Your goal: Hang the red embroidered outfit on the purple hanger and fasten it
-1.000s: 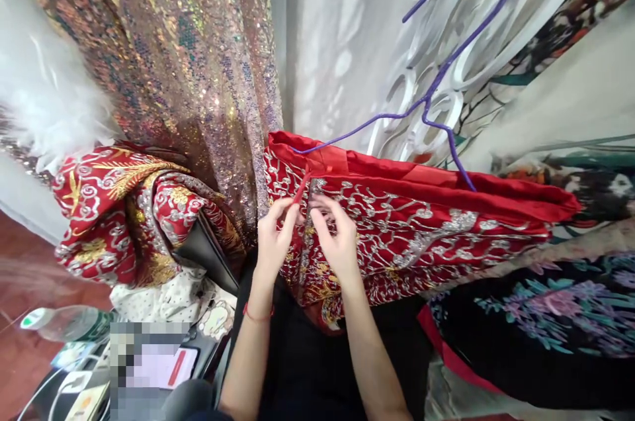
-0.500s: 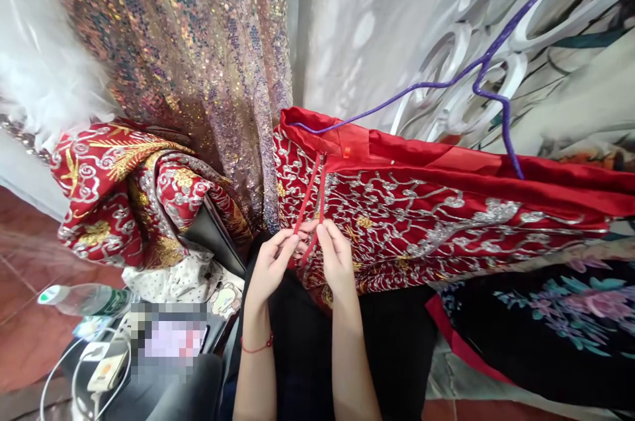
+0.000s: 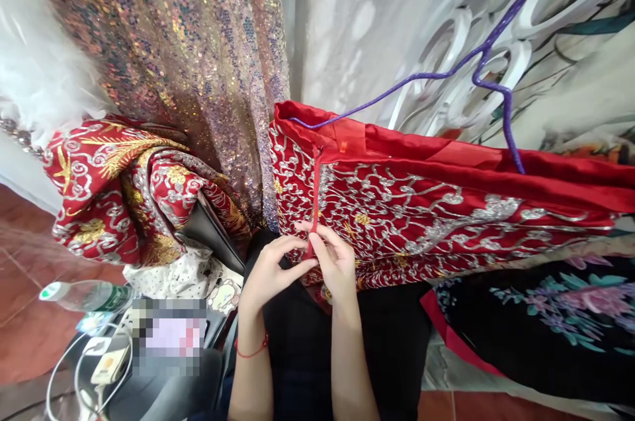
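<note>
A red garment with silver and gold embroidery hangs from a purple hanger in front of me. Narrow red ribbon ties run down from its waistband, drawn close together. My right hand pinches the ties between thumb and fingers, one fingertip showing behind them. From the left, my left hand reaches to the lower part of the ties, its thumb and forefinger apart on either side. Its other fingers are partly hidden.
Folded red embroidered cloth lies at left, above a plastic bottle, a white cable and a blurred-out phone-like item. Sequined fabric hangs behind. Black floral cloth is at right.
The two ties, spread apart before with a hand on each, now lie together in my right hand. My left hand's thumb and forefinger have parted. The view has shifted slightly.
</note>
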`<state>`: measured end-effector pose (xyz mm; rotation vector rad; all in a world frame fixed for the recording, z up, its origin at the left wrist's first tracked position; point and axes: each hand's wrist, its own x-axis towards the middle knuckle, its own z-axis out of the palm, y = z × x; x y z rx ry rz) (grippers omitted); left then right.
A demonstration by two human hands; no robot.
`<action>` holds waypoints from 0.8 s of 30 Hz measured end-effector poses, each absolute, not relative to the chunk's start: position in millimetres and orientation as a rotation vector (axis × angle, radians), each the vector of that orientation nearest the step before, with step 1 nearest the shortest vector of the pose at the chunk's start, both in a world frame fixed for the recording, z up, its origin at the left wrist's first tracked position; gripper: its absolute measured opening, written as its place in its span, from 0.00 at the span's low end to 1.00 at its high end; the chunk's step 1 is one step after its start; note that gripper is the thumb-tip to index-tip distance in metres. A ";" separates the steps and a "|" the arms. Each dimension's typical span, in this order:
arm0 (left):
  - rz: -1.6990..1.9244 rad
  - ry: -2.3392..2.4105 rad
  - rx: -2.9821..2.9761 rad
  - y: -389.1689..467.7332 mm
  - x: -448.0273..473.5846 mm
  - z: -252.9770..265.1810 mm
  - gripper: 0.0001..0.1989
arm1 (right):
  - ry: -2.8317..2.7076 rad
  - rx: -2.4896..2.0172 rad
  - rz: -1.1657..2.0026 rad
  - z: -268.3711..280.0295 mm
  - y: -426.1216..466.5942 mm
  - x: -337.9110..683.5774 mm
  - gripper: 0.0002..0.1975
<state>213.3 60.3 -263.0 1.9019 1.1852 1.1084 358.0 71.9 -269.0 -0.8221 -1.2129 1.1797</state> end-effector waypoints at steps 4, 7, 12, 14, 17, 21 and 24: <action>1.236 1.249 1.911 62.2 216.3 -261.2 0.06 | -1.206 -0.876 1.073 -265.6 66.8 356.9 0.14; 1.299 1.322 1.913 62.6 213.7 -259.8 0.08 | -1.058 -0.905 0.995 -258.4 60.9 356.5 0.22; 1.345 1.550 1.917 55.3 206.6 -257.8 0.11 | -1.077 -1.105 0.837 -255.1 63.5 359.7 0.16; 1.327 1.560 1.960 52.0 206.9 -257.0 0.12 | -1.229 -1.188 0.731 -256.7 68.2 358.5 0.16; 1.288 1.533 2.040 49.9 210.4 -254.9 0.14 | -1.427 -1.213 0.658 -255.1 70.9 352.9 0.17; 1.224 1.529 2.109 51.7 215.2 -253.1 0.10 | -1.558 -1.180 0.695 -246.9 64.4 345.8 0.15; 1.233 1.512 2.087 54.3 218.2 -255.8 0.10 | -1.520 -1.147 0.710 -244.7 60.4 345.0 0.15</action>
